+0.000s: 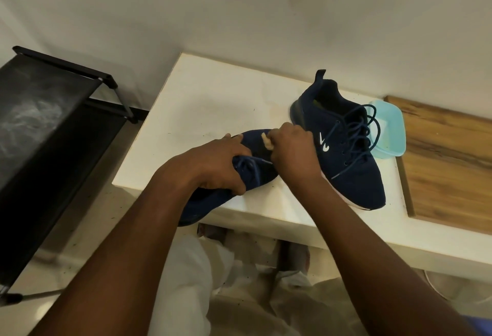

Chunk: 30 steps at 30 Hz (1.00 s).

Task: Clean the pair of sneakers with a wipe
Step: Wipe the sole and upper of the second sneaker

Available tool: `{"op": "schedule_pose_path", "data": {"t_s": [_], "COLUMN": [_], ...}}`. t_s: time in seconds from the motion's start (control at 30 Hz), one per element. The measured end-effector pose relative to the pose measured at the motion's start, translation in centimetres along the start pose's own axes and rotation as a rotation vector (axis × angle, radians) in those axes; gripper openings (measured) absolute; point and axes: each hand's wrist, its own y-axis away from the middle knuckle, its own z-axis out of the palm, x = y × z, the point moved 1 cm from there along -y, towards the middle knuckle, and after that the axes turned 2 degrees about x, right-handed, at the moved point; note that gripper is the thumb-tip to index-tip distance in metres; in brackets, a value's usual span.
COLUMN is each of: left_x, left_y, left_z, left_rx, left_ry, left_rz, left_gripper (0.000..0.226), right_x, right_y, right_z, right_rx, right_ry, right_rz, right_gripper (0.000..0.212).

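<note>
Seemingly a home: low white table (207, 95) against a plain wall (239, 2), black fabric rack (48, 111) beside it.

The table (207, 101) is white. The shoe (354, 165) on it is dark blue with a white mark (323, 143) and a white sole (355, 203). The other shoe (210, 202), at the table's edge, is dark blue too. The wipe (267, 141) is cream. The box (394, 133) on the table is light blue, and the board (447, 159) is streaky brown. The rack (40, 122) beside the table is black.
</note>
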Motion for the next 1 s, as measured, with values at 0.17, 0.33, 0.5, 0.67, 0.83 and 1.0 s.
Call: {"op": "schedule_pose_path", "data": {"t_s": [0.17,0.33,0.5,0.67,0.83,1.0], "left_x": [-0.2,-0.3,-0.4,-0.2,-0.2,-0.5], "left_y": [-0.3,-0.4,-0.3,-0.1,-0.3,-0.4], "left_z": [0.1,0.1,0.1,0.2,0.2,0.3], "left_rx": [-0.008,-0.011,-0.011,0.013,0.006,0.019], "left_ry": [0.014,0.0,0.003,0.014,0.05,0.071], "left_rz": [0.004,0.007,0.003,0.023,0.043,0.04], "left_gripper": [0.048,0.062,0.055,0.048,0.048,0.046], "right_x": [-1.7,-0.5,0.4,0.7,-1.1,1.7], "right_y": [0.8,0.5,-0.1,-0.4,-0.6,-1.2], "right_z": [-0.2,-0.2,0.3,0.3,-0.3,0.2], "right_rx": [-0.142,-0.151,0.042,0.088,-0.202,-0.009], "right_ry": [-0.06,-0.139,-0.016,-0.008,-0.21,0.019], "right_rz": [-0.195,-0.286,-0.146,-0.014,-0.201,-0.071], "right_gripper": [0.013,0.014,0.013,0.013,0.011,0.016]}}
